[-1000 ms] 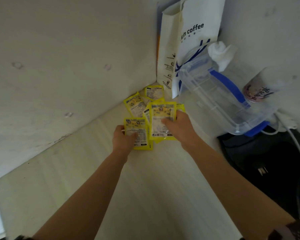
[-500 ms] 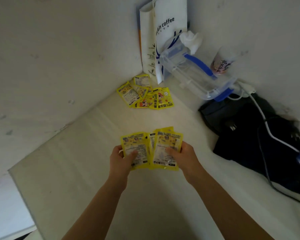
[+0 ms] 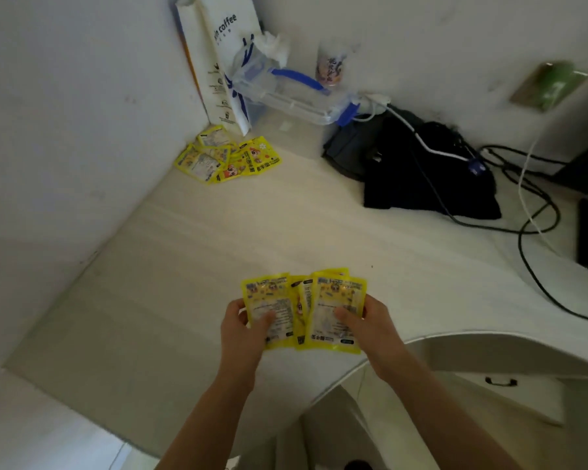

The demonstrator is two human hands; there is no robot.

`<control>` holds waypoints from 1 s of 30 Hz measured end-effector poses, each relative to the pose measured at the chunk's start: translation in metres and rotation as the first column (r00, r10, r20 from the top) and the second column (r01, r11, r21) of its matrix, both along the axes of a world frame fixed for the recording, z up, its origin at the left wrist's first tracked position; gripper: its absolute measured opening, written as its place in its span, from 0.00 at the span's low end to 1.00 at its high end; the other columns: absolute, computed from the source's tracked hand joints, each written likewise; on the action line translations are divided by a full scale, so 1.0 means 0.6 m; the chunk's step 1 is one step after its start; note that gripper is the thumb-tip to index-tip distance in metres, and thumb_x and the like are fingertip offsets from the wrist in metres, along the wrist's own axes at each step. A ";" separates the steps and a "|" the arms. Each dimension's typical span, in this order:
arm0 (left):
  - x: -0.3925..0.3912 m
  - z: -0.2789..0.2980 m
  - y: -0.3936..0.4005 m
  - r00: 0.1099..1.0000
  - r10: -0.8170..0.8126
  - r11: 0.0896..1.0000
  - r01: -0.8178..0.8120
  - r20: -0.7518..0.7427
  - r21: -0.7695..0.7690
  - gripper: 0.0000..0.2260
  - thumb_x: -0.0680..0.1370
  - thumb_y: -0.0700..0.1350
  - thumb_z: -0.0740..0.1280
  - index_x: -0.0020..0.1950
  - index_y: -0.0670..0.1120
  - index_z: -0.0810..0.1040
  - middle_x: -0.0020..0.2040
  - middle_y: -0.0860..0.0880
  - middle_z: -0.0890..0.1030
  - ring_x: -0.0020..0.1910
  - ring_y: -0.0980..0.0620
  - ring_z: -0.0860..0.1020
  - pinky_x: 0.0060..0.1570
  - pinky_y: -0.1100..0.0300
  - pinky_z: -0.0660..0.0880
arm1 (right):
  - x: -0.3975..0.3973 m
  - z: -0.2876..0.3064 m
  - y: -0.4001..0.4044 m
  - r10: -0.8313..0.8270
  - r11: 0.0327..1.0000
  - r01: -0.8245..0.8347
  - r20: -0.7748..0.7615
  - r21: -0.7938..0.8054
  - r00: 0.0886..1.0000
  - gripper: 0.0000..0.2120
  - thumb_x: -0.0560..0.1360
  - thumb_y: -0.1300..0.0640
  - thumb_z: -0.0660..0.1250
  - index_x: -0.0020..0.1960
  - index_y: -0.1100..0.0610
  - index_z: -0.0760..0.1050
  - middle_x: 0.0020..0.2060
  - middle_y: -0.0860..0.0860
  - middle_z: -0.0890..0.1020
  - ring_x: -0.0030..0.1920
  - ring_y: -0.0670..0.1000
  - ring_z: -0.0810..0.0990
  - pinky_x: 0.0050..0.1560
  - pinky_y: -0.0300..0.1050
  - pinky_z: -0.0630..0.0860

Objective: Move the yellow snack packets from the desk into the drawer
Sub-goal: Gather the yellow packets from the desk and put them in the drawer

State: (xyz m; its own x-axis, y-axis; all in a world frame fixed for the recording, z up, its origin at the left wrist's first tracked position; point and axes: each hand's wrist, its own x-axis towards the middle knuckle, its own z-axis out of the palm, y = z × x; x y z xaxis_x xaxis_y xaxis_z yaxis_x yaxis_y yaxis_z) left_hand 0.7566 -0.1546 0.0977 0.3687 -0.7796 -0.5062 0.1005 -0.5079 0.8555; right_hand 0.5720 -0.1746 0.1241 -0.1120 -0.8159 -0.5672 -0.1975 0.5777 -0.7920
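Both hands hold yellow snack packets fanned out above the desk's front edge. My left hand (image 3: 243, 329) pinches the left packet (image 3: 269, 300), thumb on its face. My right hand (image 3: 370, 329) pinches the right packets (image 3: 340, 300) the same way. Another packet (image 3: 301, 308) sits between them; which hand holds it is unclear. Several more yellow packets (image 3: 226, 159) lie in a loose pile in the far left corner of the pale desk (image 3: 201, 266). Under the desk at the lower right a white drawer front with a dark handle (image 3: 499, 381) shows, closed.
A white coffee paper bag (image 3: 224, 62) stands in the corner beside a clear plastic box with blue clips (image 3: 286, 93) and a cup (image 3: 330, 67). A black bag (image 3: 421, 174) with white and black cables (image 3: 530, 215) fills the back right. Walls close off the left and back.
Both hands have drawn the held packets back from the corner pile toward the desk's front edge. The view has widened to show the desk's curved edge and the drawer below.
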 end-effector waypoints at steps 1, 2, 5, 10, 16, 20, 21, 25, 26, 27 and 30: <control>-0.004 0.003 0.010 0.999 -0.033 0.999 0.033 0.008 0.000 0.09 0.75 0.36 0.70 0.51 0.46 0.75 0.48 0.44 0.81 0.42 0.48 0.82 0.31 0.59 0.79 | -0.005 0.002 0.021 -0.038 0.999 0.038 -0.008 0.000 0.999 0.09 0.76 0.64 0.66 0.50 0.51 0.79 0.48 0.53 0.85 0.48 0.53 0.84 0.52 0.55 0.81; -0.009 0.006 0.019 0.998 -0.067 0.998 0.067 0.012 0.000 0.09 0.75 0.36 0.70 0.51 0.46 0.75 0.48 0.45 0.81 0.43 0.48 0.82 0.31 0.60 0.79 | -0.010 0.005 0.041 -0.076 0.997 0.076 -0.012 0.000 0.997 0.09 0.76 0.64 0.66 0.51 0.52 0.79 0.48 0.53 0.85 0.47 0.53 0.84 0.51 0.54 0.81; -0.032 0.017 0.039 0.986 -0.166 0.986 0.167 0.017 -0.015 0.10 0.74 0.36 0.70 0.52 0.46 0.75 0.48 0.46 0.82 0.44 0.48 0.82 0.33 0.59 0.79 | -0.029 0.011 0.093 -0.176 0.984 0.176 -0.040 -0.003 0.984 0.09 0.76 0.64 0.66 0.53 0.55 0.79 0.48 0.53 0.85 0.48 0.52 0.84 0.51 0.53 0.81; -0.091 0.029 0.076 0.943 -0.317 0.947 0.321 0.102 -0.021 0.11 0.74 0.37 0.69 0.54 0.48 0.74 0.48 0.49 0.80 0.45 0.52 0.81 0.40 0.55 0.79 | -0.071 0.021 0.173 -0.314 0.949 0.314 -0.069 -0.004 0.947 0.08 0.76 0.63 0.65 0.49 0.53 0.79 0.45 0.52 0.85 0.45 0.50 0.84 0.47 0.50 0.82; -0.185 0.028 0.140 0.850 -0.487 0.862 0.505 0.199 -0.045 0.12 0.74 0.37 0.69 0.54 0.46 0.72 0.46 0.50 0.80 0.44 0.51 0.80 0.48 0.49 0.78 | -0.136 0.027 0.280 -0.489 0.871 0.481 -0.088 -0.094 0.868 0.11 0.76 0.64 0.64 0.45 0.48 0.75 0.43 0.49 0.84 0.45 0.49 0.82 0.43 0.43 0.80; -0.261 0.032 0.204 0.777 -0.594 0.783 0.618 0.211 -0.071 0.12 0.74 0.35 0.69 0.53 0.47 0.71 0.45 0.51 0.80 0.42 0.57 0.79 0.42 0.60 0.73 | -0.192 0.024 0.372 -0.620 0.783 0.611 -0.070 -0.116 0.781 0.12 0.76 0.66 0.63 0.45 0.49 0.75 0.40 0.44 0.82 0.42 0.45 0.81 0.37 0.32 0.77; -0.281 0.035 0.224 0.754 -0.619 0.760 0.646 0.218 -0.076 0.12 0.74 0.35 0.69 0.52 0.47 0.71 0.45 0.52 0.79 0.42 0.58 0.78 0.40 0.65 0.72 | -0.207 0.021 0.398 -0.652 0.757 0.644 -0.066 -0.106 0.756 0.11 0.76 0.65 0.63 0.47 0.50 0.75 0.42 0.46 0.82 0.43 0.47 0.81 0.40 0.36 0.78; -0.353 0.037 0.312 0.674 -0.700 0.686 0.727 0.238 -0.041 0.11 0.74 0.37 0.69 0.53 0.47 0.72 0.45 0.52 0.80 0.43 0.56 0.79 0.41 0.63 0.73 | -0.267 0.003 0.511 -0.738 0.675 0.735 -0.037 -0.071 0.674 0.08 0.76 0.64 0.64 0.52 0.54 0.76 0.47 0.51 0.83 0.48 0.52 0.83 0.50 0.50 0.80; -0.371 0.034 0.337 0.660 -0.713 0.673 0.739 0.236 -0.032 0.11 0.74 0.37 0.69 0.53 0.46 0.72 0.46 0.51 0.81 0.43 0.54 0.80 0.43 0.60 0.75 | -0.283 0.000 0.541 -0.753 0.658 0.751 -0.032 -0.065 0.657 0.08 0.76 0.63 0.65 0.53 0.55 0.76 0.48 0.52 0.83 0.49 0.52 0.83 0.51 0.52 0.80; -0.389 0.031 0.364 0.644 -0.728 0.658 0.753 0.236 -0.022 0.11 0.74 0.38 0.70 0.53 0.46 0.72 0.47 0.50 0.81 0.44 0.53 0.80 0.46 0.57 0.75 | -0.299 -0.003 0.570 -0.764 0.645 0.762 -0.037 -0.060 0.644 0.08 0.76 0.63 0.65 0.54 0.56 0.76 0.49 0.52 0.84 0.49 0.53 0.83 0.53 0.53 0.80; -0.444 0.023 0.446 0.600 -0.767 0.617 0.787 0.227 0.005 0.11 0.74 0.38 0.70 0.53 0.45 0.72 0.47 0.49 0.81 0.44 0.52 0.80 0.47 0.56 0.75 | -0.346 -0.016 0.662 -0.803 0.596 0.802 -0.033 -0.048 0.595 0.08 0.76 0.63 0.65 0.54 0.56 0.76 0.49 0.53 0.83 0.49 0.53 0.82 0.51 0.51 0.80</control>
